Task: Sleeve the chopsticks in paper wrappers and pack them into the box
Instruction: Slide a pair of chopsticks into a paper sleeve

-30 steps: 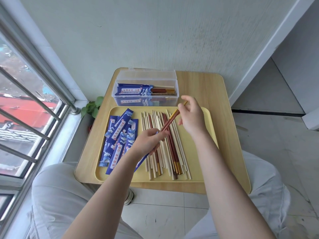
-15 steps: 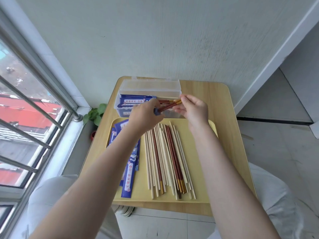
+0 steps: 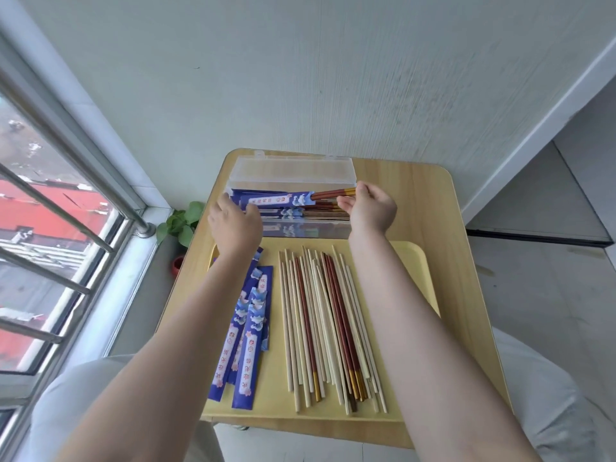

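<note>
A clear plastic box (image 3: 310,229) stands open at the back of the wooden table, with several sleeved pairs inside. Just over it lies a red pair of chopsticks in a blue paper wrapper (image 3: 276,199). My left hand (image 3: 235,225) holds the wrapper's left end. My right hand (image 3: 370,208) pinches the gold-tipped ends (image 3: 335,193) that stick out on the right. On the yellow tray (image 3: 413,261) in front lie several loose pale and red chopsticks (image 3: 320,328) and, left of them, several empty blue wrappers (image 3: 250,345).
The box lid (image 3: 290,170) lies open toward the wall. The table (image 3: 450,228) is small, with rounded corners and floor to its right. A potted plant (image 3: 181,221) sits by its left edge, under the barred window (image 3: 66,211).
Both hands have carried the sleeved red pair from above the tray up and back to the box, and turned it level along the box.
</note>
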Tool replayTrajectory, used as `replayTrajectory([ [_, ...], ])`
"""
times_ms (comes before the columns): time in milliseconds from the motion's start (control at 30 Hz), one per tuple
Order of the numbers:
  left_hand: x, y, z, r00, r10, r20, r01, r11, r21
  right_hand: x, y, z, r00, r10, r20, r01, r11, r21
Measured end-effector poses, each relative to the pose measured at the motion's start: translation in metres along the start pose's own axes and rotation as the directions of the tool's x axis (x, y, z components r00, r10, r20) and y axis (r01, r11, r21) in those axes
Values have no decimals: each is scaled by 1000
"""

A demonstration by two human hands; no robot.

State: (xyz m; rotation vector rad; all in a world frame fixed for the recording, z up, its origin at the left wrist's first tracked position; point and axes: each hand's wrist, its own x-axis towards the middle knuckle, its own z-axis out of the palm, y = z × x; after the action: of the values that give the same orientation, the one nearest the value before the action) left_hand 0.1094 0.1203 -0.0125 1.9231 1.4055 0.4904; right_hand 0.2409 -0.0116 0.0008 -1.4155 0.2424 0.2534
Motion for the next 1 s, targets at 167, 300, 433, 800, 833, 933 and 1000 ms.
replayTrajectory([
  [167,-2,-2,9,998,66,12,-67,989,132,-9,12,11,998,-44,39,49,989,-142],
  [300,0,-5,15,996,78,48,-87,971,225,1,9,5,988,-115,104,146,913,-380],
  [433,-3,-5,16,990,120,70,-137,922,362,15,0,0,956,-202,212,292,713,-637],
  [800,-11,-9,20,874,455,169,-477,740,475,10,-6,-12,788,-299,538,605,221,-765],
  [833,-11,-10,20,872,453,184,-481,726,492,8,-4,-12,753,-276,598,647,144,-749],
  [933,-10,-8,19,875,434,216,-480,713,511,4,2,-12,708,-183,683,694,0,-720],
  [1000,-9,-7,18,879,413,240,-476,719,507,0,2,-12,704,-222,675,694,15,-720],
])
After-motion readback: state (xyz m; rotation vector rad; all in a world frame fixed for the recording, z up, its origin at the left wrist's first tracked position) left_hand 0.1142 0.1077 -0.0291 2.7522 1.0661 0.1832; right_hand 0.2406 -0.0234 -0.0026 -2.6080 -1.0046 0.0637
